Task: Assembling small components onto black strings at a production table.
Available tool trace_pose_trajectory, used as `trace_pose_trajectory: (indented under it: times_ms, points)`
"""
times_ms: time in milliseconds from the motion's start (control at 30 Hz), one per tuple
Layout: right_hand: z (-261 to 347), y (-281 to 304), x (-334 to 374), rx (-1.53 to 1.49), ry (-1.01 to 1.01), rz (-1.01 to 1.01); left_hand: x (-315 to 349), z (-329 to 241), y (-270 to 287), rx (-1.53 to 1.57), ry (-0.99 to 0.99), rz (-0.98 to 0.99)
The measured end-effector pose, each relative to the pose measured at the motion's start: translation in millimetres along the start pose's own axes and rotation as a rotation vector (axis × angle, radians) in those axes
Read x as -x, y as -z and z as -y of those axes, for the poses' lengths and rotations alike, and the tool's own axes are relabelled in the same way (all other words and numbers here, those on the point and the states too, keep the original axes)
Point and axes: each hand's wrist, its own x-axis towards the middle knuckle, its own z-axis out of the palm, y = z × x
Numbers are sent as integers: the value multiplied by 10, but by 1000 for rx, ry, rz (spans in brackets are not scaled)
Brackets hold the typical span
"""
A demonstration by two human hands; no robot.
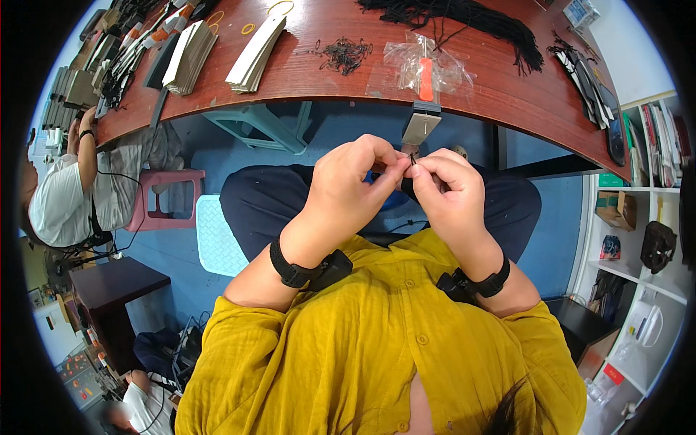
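Close together in front of my lap, both hands pinch at one small, thin black piece, possibly cord (pixel 412 158); its exact kind is too small to tell. My left hand (pixel 354 175) is closed, thumb and index fingertips pressed at the piece's left side. From the other side, my right hand (pixel 455 190) pinches it with thumb and fingers. Just beyond the fingertips, a clamp-like metal holder (pixel 420 127) hangs at the table edge, with an orange strip (pixel 425 80) above it. A pile of small black loops (pixel 345 55) lies on the table to the left.
The reddish wooden table (pixel 312 83) bears pale card stacks (pixel 255 54), clear plastic bags (pixel 453 69), black cords (pixel 471 22) and strung tags (pixel 583 83). A person (pixel 65 196) sits at the left. Stools (pixel 168 199) stand below; shelves (pixel 638 283) line the right.
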Motion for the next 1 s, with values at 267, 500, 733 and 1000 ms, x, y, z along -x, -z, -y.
trace_pose_trajectory:
  times_ms: [267,500,733,1000]
  points:
    - [-56,4,-5,-127,-62,19,11,17,1,-53,-79,-12]
    - [-4,1,-17,-104,-82,5,10,38,32,-71,-156,25]
    - [-23,22,-13,15,21,-31,-56,-15,78,-196,-317,79]
    - [-39,28,-2,-59,-10,25,-19,24,77,-16,-76,158]
